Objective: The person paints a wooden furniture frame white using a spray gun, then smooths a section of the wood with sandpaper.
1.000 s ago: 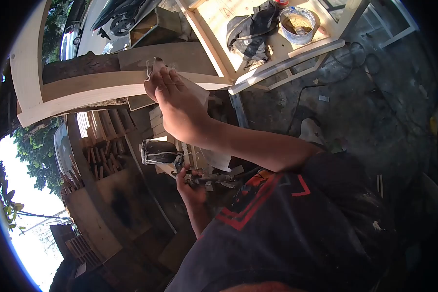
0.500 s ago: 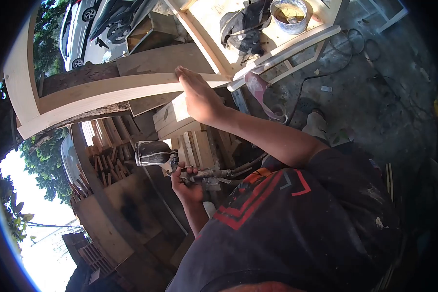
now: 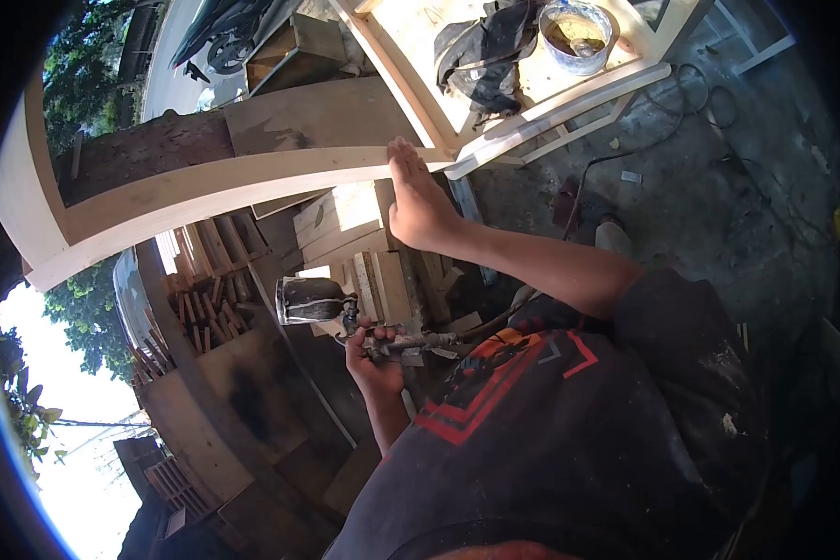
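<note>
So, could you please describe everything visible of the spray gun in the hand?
The spray gun is a grimy metal tool with a dark glossy cup, streaked pale, lying sideways. The left hand grips its handle. A hose seems to lead from it toward the person. Nothing else touches it.

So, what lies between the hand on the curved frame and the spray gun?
In the head view, stacked pale wooden boards lie between the right hand on the curved frame and the spray gun.
</note>
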The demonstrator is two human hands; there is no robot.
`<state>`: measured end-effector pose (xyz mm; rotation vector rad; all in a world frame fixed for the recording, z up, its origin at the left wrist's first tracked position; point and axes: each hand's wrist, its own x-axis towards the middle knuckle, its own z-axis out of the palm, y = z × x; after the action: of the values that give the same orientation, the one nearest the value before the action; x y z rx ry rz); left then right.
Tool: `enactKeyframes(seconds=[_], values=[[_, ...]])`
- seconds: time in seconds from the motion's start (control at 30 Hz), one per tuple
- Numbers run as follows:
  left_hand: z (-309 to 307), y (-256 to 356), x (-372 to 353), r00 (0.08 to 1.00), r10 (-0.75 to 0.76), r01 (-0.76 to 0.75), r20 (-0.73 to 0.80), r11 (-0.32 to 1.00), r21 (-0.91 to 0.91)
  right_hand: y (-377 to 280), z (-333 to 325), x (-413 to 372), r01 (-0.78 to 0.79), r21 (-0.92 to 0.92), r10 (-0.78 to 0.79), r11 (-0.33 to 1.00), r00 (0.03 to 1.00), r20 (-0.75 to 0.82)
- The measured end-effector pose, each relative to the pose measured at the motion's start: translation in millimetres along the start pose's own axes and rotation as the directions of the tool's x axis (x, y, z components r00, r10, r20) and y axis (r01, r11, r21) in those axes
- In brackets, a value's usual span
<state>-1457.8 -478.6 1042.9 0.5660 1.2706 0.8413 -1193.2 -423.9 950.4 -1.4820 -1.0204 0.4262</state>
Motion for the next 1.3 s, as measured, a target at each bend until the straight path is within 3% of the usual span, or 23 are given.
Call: enactKeyframes(seconds=[0.1, 0.17, 0.2, 0.23, 0.27, 0.37, 0.43, 0.5, 0.57, 0.63, 0.67, 0.7, 0.83, 0.87, 0.93, 0.97, 1.0, 1.03, 1.07, 1.1, 1.17, 1.23, 1.3], values=[[1, -5, -5, 1.000, -0.015, 0.016, -0.025, 1.000, 0.027, -39, -14, -5, 0.176, 0.119, -0.163, 0.977, 0.980, -0.115], [10, -7, -6, 0.999, -0.020, 0.022, -0.034, 0.999, 0.044, 27, 6, -23, 0.131, -0.070, -0.135, 0.989, 0.989, -0.057], [10, -8, -5, 1.000, -0.018, 0.019, -0.026, 0.999, 0.050, 59, 14, -33, -0.218, -0.064, 0.223, 0.974, 0.972, 0.080], [11, -11, -4, 1.000, -0.010, 0.011, -0.014, 0.999, 0.050, 90, 11, -35, -0.409, -0.005, 0.402, 0.913, 0.895, 0.190], [11, -12, -6, 1.000, 0.002, -0.002, -0.003, 0.999, 0.048, 101, 6, -38, -0.299, -0.175, 0.333, 0.938, 0.916, 0.223], [14, -16, -10, 1.000, 0.004, -0.004, -0.003, 1.000, 0.022, 41, 0, 0, -0.168, -0.108, 0.182, 0.980, 0.974, 0.138], [16, -25, -5, 1.000, 0.017, -0.017, 0.003, 0.999, 0.029, -58, -10, 38, 0.100, 0.042, -0.098, 0.994, 0.994, -0.040], [17, -29, -8, 1.000, 0.005, -0.005, -0.003, 1.000, 0.018, -170, -29, 74, 0.291, 0.083, -0.277, 0.953, 0.949, -0.149], [20, -29, -8, 1.000, 0.004, -0.004, 0.015, 0.999, 0.034, -243, -41, 109, 0.479, 0.051, -0.439, 0.876, 0.837, -0.326], [19, -29, -9, 0.998, 0.024, -0.026, 0.052, 0.999, 0.028, -279, -77, 143, 0.507, 0.213, -0.520, 0.835, 0.854, 0.006], [18, -30, -10, 0.997, 0.035, -0.037, 0.064, 0.999, 0.027, -278, -77, 146, 0.517, 0.193, -0.524, 0.834, 0.851, -0.018], [15, -32, -12, 0.996, 0.046, -0.047, 0.070, 0.999, 0.023, -252, -53, 152, 0.735, 0.129, -0.674, 0.666, 0.667, -0.318], [-3, -40, -5, 0.997, 0.048, -0.049, 0.064, 0.999, 0.009, -116, -12, 121, 0.662, 0.073, -0.603, 0.746, 0.718, -0.348], [-4, -40, -5, 0.997, 0.045, -0.045, 0.066, 0.999, 0.012, -81, -11, 104, 0.564, 0.049, -0.543, 0.824, 0.812, -0.215], [-7, -42, -3, 0.997, 0.025, -0.026, 0.071, 0.999, 0.022, 5, -1, 59, 0.452, -0.020, -0.450, 0.892, 0.880, -0.152], [-7, -43, 0, 0.997, 0.012, -0.014, 0.078, 1.000, 0.026, 28, -17, 34, 0.049, -0.257, 0.014, 0.965, 0.971, 0.237], [-1, -42, -1, 0.998, 0.012, -0.015, 0.065, 0.999, 0.047, 47, -46, 6, 0.255, -0.557, -0.080, 0.791, 0.944, 0.319], [4, -40, 4, 0.995, 0.020, -0.027, 0.094, 0.997, 0.072, 83, -62, -28, 0.278, -0.787, 0.220, 0.552, 0.861, 0.458], [6, -40, 8, 0.993, 0.015, -0.026, 0.117, 0.995, 0.094, 50, -108, -51, 0.352, -0.815, 0.562, 0.460, 0.595, 0.574], [2, -47, 7, 0.993, -0.007, -0.007, 0.122, 0.994, 0.110, 81, -129, -91, 0.240, -0.832, 0.674, 0.500, 0.496, 0.548], [6, -57, 13, 0.983, -0.012, -0.002, 0.181, 0.997, 0.078, 129, -175, -202, -0.235, -0.743, 0.651, 0.627, 0.682, 0.333], [16, -66, 12, 0.980, -0.050, 0.027, 0.192, 0.992, 0.123, 134, -220, -308, -0.664, -0.544, 0.857, 0.513, 0.364, 0.365], [36, -74, 12, 0.969, -0.089, 0.059, 0.232, 0.989, 0.133, 115, -257, -315, -0.750, -0.526, 0.872, 0.400, 0.134, 0.471]])
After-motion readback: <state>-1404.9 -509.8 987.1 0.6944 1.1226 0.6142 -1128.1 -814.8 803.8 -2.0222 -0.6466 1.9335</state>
